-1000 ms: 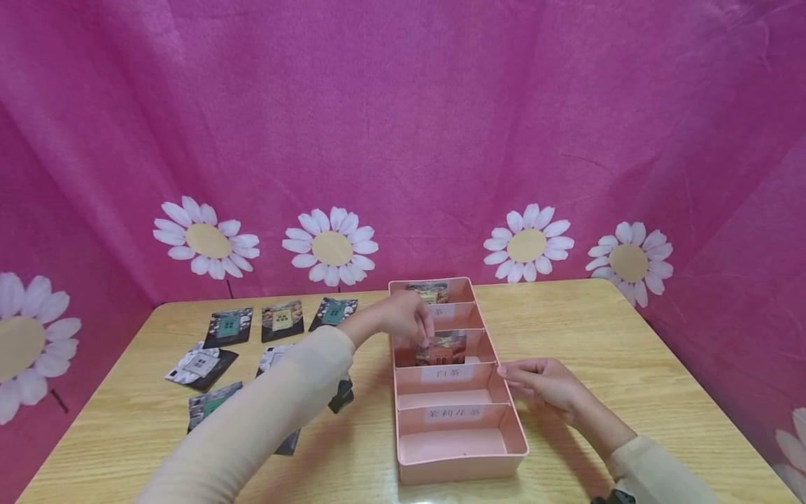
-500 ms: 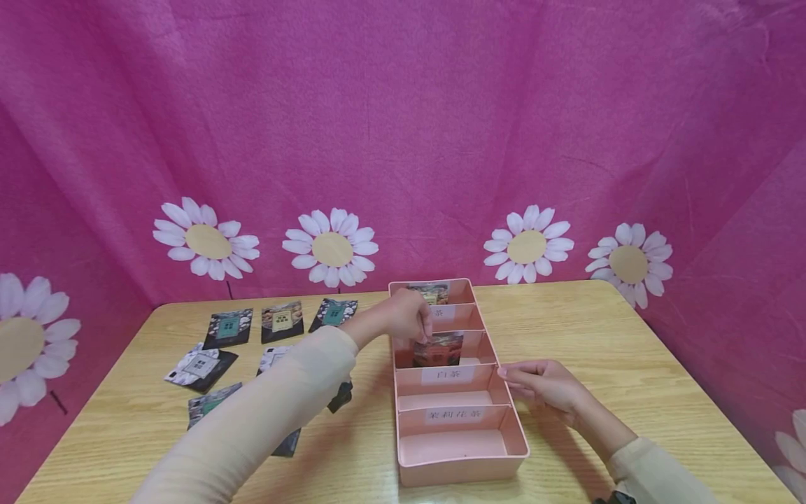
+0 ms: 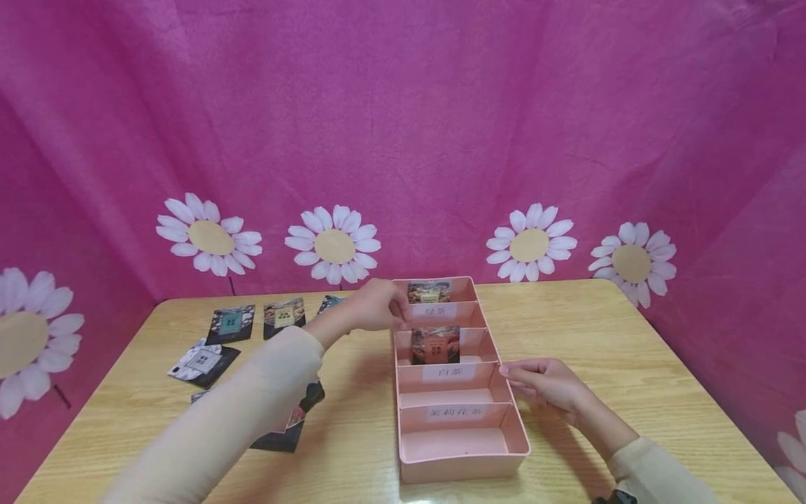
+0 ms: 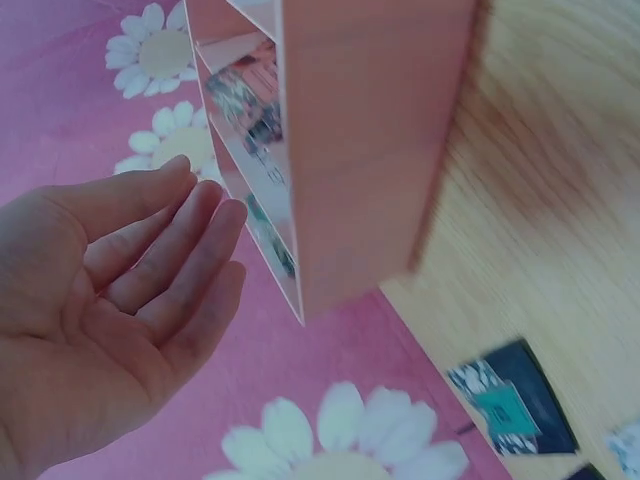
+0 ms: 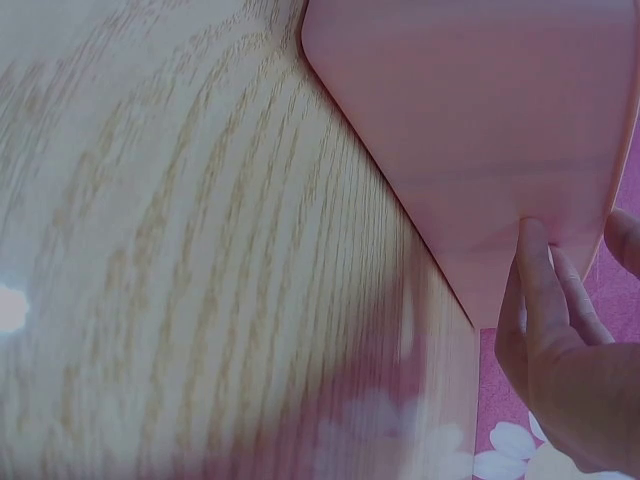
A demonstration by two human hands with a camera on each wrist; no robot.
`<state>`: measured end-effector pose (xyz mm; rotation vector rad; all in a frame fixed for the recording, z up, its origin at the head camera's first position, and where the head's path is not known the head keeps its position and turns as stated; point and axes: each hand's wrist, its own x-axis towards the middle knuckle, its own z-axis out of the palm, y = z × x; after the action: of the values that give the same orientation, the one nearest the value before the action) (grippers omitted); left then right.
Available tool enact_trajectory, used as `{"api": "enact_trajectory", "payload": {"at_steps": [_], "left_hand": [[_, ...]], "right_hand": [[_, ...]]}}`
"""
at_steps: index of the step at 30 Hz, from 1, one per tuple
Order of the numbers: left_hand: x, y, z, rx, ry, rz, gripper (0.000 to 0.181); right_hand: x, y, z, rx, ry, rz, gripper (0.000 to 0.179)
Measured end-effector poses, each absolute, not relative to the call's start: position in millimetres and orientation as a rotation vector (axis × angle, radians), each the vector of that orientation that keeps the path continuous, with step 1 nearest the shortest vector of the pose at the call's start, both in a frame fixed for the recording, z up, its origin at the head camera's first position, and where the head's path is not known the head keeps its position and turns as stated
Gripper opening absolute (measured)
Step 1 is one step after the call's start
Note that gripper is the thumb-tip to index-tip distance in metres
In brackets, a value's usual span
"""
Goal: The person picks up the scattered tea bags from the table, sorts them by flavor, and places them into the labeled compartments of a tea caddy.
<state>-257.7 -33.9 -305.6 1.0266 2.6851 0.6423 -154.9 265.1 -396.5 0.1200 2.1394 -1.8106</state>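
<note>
A long pink divided box [image 3: 462, 467] stands on the table, with labels in Chinese on its dividers. In its middle compartment leans a tea sachet with a red label [image 3: 436, 346]. Another sachet with a yellow-green label [image 3: 430, 293] stands in the rearmost compartment. My left hand [image 3: 380, 305] is at the box's left rim; in the left wrist view its fingers [image 4: 195, 250] are loosely bent, holding nothing. On the other side my right hand [image 3: 546, 387] touches the box's right wall, fingertips [image 5: 533, 235] on the outside and thumb by the rim.
Several dark tea sachets lie on the table left of the box, among them one with a green label [image 3: 231, 323], a yellow-labelled one [image 3: 284, 317] and a white-and-black one [image 3: 203, 362]. My left forearm covers some of them. A pink flowered curtain [image 3: 434, 140] hangs behind the table [image 3: 567, 315].
My left hand has let go of the red-labelled sachet and moved left out of the middle compartment. That sachet now leans there by itself. The right hand stays at the box.
</note>
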Motion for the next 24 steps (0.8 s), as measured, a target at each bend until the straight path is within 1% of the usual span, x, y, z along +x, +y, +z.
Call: {"api": "enact_trajectory", "payload": {"at_steps": [10,18,24], "left_hand": [[-250,-83,-314,0.887,2.627,0.701,0.008],[-237,-115,-324,0.763,2.583,0.699,0.012],[-232,-136,-333,0.73,2.59,0.704,0.015]], "right_hand": [[-155,265,-395,0.127,2.137,-1.809,0.055],[-155,266,-393,0.069,2.113,-1.827,0.053],[-155,266,-394,0.078,2.132,-1.803,0.053]]}}
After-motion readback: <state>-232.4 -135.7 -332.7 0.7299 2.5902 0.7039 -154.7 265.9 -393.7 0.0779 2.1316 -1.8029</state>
